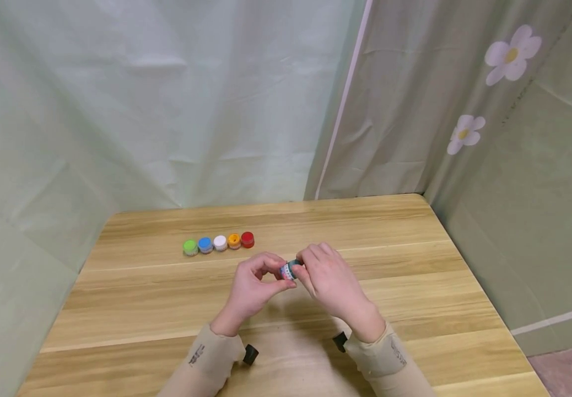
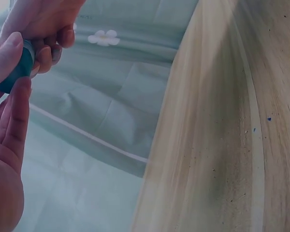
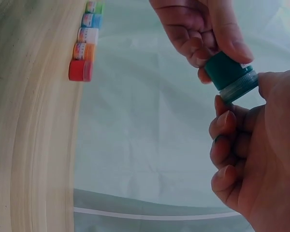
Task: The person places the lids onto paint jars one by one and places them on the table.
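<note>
Both hands meet at a small dark-green paint jar (image 1: pixel 287 271), raised over the middle of the table. My left hand (image 1: pixel 246 289) pinches its labelled body between thumb and fingers. From the other side, my right hand (image 1: pixel 333 280) grips the ribbed lid (image 3: pixel 239 88) by its edge with thumb and fingertips. The jar is tilted on its side, and the lid sits on the body. In the left wrist view the teal jar (image 2: pixel 20 68) is partly covered by fingers.
Behind the hands, a row of paint jars stands on the wooden table (image 1: pixel 142 309): light green (image 1: pixel 190 248), blue (image 1: pixel 205 245), white (image 1: pixel 220 242), orange (image 1: pixel 234 241) and red (image 1: pixel 248 239). Pale curtains (image 1: pixel 192 110) hang behind the table and at both sides.
</note>
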Action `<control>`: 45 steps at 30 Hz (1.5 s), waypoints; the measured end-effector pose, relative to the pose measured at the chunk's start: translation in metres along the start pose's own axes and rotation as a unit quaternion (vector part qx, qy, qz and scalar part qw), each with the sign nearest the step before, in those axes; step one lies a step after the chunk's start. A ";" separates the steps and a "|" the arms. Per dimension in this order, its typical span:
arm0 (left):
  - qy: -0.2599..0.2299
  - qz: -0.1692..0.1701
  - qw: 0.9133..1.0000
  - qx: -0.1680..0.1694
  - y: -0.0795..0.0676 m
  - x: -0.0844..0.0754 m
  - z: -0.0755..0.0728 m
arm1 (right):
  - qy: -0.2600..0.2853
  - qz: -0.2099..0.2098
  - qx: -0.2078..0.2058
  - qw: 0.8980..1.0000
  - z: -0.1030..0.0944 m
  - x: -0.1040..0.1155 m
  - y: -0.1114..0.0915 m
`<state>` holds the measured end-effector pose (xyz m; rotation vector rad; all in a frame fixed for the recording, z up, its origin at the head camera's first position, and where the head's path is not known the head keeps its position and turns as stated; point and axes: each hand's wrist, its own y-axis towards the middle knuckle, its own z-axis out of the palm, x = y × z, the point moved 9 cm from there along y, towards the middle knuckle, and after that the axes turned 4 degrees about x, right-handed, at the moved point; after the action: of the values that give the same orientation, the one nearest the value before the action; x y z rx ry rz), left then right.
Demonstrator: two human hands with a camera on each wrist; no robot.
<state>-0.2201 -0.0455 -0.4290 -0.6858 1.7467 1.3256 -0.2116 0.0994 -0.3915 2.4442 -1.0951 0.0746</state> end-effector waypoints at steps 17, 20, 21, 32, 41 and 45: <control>0.040 -0.010 0.999 -0.023 0.002 0.003 0.000 | 0.053 0.040 0.003 0.998 -0.004 -0.009 0.000; 0.050 -0.050 0.997 -0.028 0.002 0.010 -0.003 | 0.080 0.055 -0.002 0.995 -0.007 -0.014 -0.001; 0.052 -0.064 0.996 -0.030 0.002 0.013 -0.005 | 0.086 0.061 -0.007 0.994 -0.009 -0.016 -0.002; 0.125 -0.187 0.973 -0.044 0.013 0.044 -0.038 | 0.136 0.115 -0.028 0.984 -0.024 -0.045 -0.012; 0.357 -0.224 0.906 0.040 0.050 0.075 -0.056 | 0.126 0.132 -0.008 0.983 -0.023 -0.058 -0.014; 0.435 -0.219 0.870 0.073 0.064 0.090 -0.060 | 0.125 0.135 0.006 0.983 -0.022 -0.059 -0.014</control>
<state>-0.3358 -0.0785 -0.4671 -1.6522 2.1394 0.5595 -0.2391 0.1580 -0.3913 2.2066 -1.3023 0.4607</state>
